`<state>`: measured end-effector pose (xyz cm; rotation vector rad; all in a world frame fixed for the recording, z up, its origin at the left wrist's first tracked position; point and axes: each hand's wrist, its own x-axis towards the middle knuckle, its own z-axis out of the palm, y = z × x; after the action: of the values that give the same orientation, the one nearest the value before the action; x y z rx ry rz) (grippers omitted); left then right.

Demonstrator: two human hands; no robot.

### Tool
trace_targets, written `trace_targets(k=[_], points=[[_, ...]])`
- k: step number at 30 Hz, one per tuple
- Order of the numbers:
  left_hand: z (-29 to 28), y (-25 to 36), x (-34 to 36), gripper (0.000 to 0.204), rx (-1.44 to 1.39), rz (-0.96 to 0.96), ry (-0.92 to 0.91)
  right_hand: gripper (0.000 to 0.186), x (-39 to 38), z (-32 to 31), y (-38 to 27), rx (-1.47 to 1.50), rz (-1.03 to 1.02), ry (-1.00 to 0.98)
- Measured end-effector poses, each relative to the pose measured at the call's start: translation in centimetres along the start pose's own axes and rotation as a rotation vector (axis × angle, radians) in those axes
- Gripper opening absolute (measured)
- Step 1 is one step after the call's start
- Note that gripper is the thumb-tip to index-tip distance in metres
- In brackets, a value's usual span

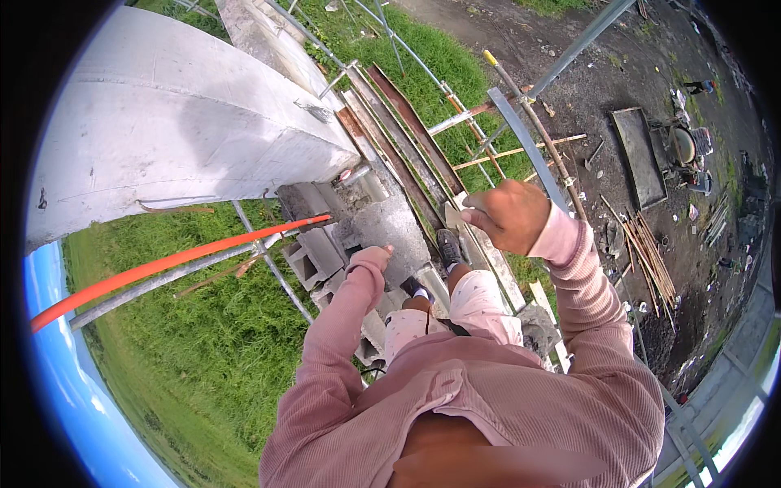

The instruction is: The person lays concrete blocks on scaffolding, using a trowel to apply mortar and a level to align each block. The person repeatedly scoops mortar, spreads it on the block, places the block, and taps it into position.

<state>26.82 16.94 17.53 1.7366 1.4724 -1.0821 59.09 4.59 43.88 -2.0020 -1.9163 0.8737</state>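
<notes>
My right hand [512, 215] is a closed fist around the handle of a trowel, and the trowel's grey blade [453, 215] sticks out to the left of the knuckles. It hangs above the long metal channels beside the wall. My left hand [371, 260] is lower, over the edge of a grey mortar-covered surface [399, 228]. Most of its fingers are hidden from view; only one fingertip shows on the far side. Hollow concrete blocks [316, 254] lie just left of that hand. The tip of an orange pipe [244, 237] ends above them.
A large pale concrete column [179, 122] rises at the far left. Rusty steel channels [415, 142] and planks run along my standing place, high over grass. Scaffold poles [529, 98] surround it. On the ground at right lie a mixing trough [639, 159] and loose timber [647, 252].
</notes>
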Motion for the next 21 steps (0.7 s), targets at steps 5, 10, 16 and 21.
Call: trace_targets(k=[5,10,16,21], points=[[2.1,-8.4,5.3,0.065,0.058,-0.035,-0.012,0.021,-10.2,-15.1,-9.8,-0.363,-0.363,0.254],[7.4,-14.6,6.2,0.064,-0.185,-0.051,0.095,0.021,-11.9,-17.3,-15.5,-0.536,-0.502,0.328],[12.6,-17.4,6.3,0.065,-0.629,-0.18,0.222,0.023,-13.9,-16.8,-18.3,-0.563,-0.66,0.349],[13.7,-17.5,3.8,0.061,-0.908,-0.298,0.193,0.024,-13.2,-16.9,-19.3,-0.476,-0.762,0.306]])
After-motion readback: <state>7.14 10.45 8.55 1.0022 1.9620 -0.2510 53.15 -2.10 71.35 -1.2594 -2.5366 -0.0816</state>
